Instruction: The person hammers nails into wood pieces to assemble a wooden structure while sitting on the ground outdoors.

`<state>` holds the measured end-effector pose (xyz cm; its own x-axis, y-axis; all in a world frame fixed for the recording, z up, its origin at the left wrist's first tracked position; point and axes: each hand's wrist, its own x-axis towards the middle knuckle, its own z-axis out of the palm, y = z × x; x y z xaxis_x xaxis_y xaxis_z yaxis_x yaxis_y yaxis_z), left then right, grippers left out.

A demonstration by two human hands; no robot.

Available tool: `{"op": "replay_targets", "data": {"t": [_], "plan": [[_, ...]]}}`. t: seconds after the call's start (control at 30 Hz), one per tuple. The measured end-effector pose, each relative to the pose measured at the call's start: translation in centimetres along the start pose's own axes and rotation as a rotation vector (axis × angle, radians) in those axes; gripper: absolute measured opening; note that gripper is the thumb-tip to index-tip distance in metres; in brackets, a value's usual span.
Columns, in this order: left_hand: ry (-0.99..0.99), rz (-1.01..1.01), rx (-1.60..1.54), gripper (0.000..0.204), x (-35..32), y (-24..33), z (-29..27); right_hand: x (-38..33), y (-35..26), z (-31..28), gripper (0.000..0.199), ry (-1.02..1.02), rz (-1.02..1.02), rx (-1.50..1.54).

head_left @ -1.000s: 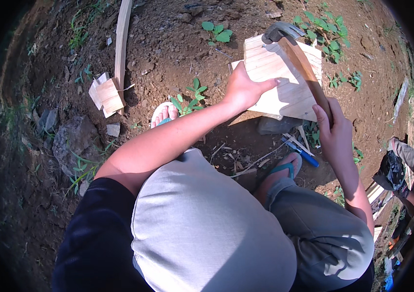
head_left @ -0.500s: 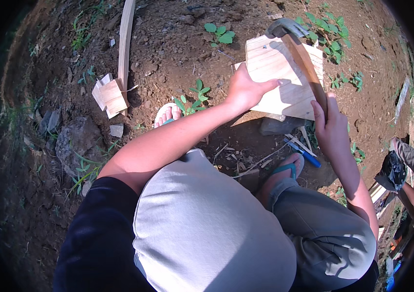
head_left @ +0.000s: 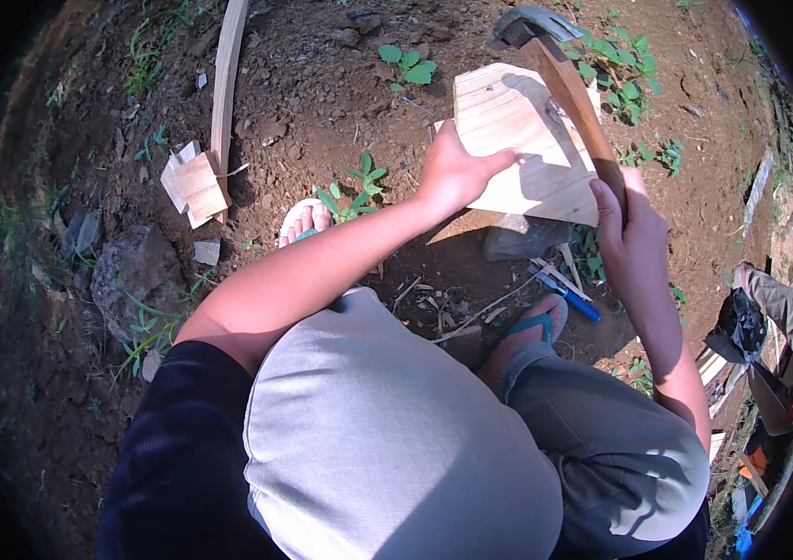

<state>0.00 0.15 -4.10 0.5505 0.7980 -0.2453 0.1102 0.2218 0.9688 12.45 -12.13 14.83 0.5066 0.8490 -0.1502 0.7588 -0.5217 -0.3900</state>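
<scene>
The pale wooden board [head_left: 529, 140] sits right of centre near the top of my view, and I'd swing the hammer [head_left: 572, 91] short and square, its handle wrapped in my right grip [head_left: 634, 224], while my left grip [head_left: 457, 175] clamps the board's left edge, thumb kept clear. The board hides how it meets the grey stone [head_left: 520, 242]; I can't tell whether the small dark mark [head_left: 490, 88] is a nail.

Head feed: I logged hard sunlight. Claw hammer [head_left: 578, 105] cast shadow over the wooden board [head_left: 529, 138]; left trouser leg [head_left: 387, 401] glared; soil [head_left: 28, 420] blurred dimly toward black fisheye rim.
</scene>
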Motion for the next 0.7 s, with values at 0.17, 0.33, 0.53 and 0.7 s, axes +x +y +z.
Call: {"op": "replay_targets", "data": {"t": [0.17,0.33,0.53,0.7], "plan": [[0.006,-0.049,-0.021,0.068,0.3,-0.3,0.3,0.1,2.7,1.9,0.023,-0.127,-0.066,-0.216],[0.064,-0.005,-0.014,0.069,0.3,-0.5,-0.2,0.3,0.6,1.2,0.024,0.09,-0.073,0.069],[0.022,-0.02,-0.001,0.054,0.3,-0.5,0.3,1.0,-0.4,0.3,0.024,-0.109,0.0,-0.097],[0.025,0.013,-0.008,0.056,0.4,-1.1,0.5,0.6,1.3,2.0,0.028,-0.072,-0.066,-0.195]]}}
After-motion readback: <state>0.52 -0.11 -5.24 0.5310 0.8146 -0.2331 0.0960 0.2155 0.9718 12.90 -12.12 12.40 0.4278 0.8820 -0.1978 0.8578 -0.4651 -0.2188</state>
